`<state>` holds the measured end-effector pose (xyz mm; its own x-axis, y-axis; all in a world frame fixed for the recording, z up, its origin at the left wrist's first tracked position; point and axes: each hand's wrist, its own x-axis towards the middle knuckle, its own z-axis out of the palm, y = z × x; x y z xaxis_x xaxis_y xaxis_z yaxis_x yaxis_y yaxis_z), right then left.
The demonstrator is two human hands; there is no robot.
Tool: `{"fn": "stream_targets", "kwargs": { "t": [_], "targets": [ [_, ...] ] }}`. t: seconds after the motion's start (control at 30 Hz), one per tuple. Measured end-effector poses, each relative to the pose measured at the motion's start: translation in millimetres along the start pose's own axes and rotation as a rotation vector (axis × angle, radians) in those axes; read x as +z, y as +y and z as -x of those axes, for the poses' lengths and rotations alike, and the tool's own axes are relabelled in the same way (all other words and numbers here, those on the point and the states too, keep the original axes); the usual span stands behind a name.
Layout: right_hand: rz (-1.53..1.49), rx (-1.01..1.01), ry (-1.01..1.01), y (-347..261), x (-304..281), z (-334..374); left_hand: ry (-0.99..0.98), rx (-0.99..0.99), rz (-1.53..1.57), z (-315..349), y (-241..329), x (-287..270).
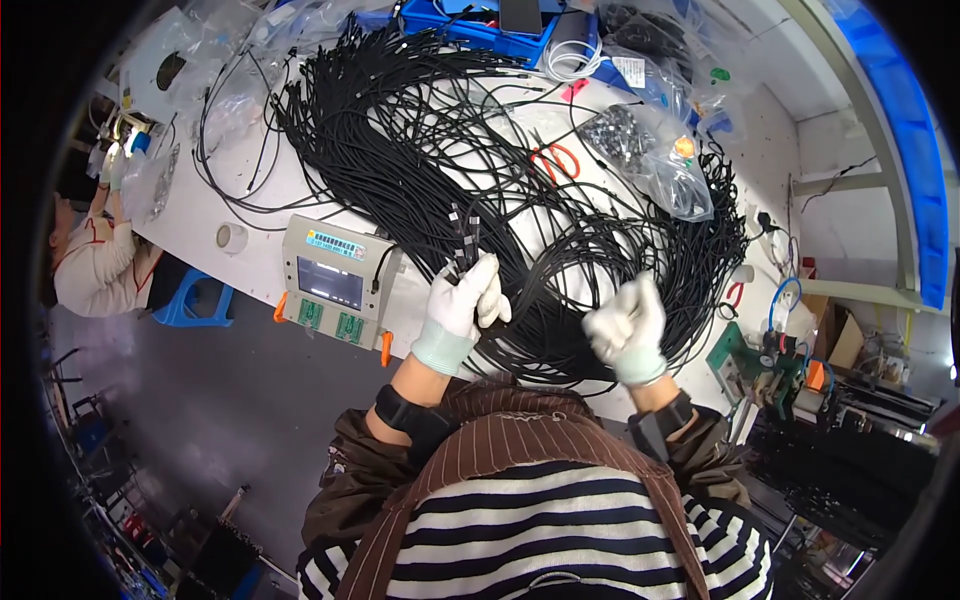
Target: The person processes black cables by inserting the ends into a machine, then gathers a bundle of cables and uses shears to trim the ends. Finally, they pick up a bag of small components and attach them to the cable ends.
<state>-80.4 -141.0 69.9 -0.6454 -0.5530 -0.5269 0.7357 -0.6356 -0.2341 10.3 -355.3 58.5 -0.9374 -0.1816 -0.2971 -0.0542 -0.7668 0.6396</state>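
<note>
My left hand (463, 303), in a white glove, is closed on the ends of several black cables (467, 235). The ends stick up above its fingers and carry small pale tags. To its right, my right hand (630, 322), also gloved, hovers over coiled black cables (575, 268). It is smeared by motion, so its fingers and anything in them cannot be made out. A large bundle of black cables (365, 135) runs from the far left of the table toward my hands. Left of my left hand stands a grey tester box (338, 275) with a small screen and green sockets.
Orange-handled scissors (556, 162) lie among the cables. Clear bags of small parts (640, 150) and a blue bin (480, 32) sit at the back. A white tape roll (231, 238) is at the left, a green device (735, 355) at the right. Another person (100, 260) works at far left.
</note>
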Motion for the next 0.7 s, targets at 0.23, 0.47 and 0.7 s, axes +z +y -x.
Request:
{"fn": "stream_targets", "kwargs": {
  "t": [0.23,0.47,0.7],
  "targets": [
    [-0.162,-0.612,-0.384,-59.1,103.4,-18.0,0.34,0.074,-0.04,2.7,-5.1,6.0],
    [0.059,-0.244,-0.335,13.3,97.9,-27.9,0.266,-0.153,0.351,3.4,-12.0,24.9],
    [0.429,0.245,-0.485,41.4,-2.1,-2.4,-0.004,-0.139,0.187,-10.7,-3.8,3.6]
  ]
}}
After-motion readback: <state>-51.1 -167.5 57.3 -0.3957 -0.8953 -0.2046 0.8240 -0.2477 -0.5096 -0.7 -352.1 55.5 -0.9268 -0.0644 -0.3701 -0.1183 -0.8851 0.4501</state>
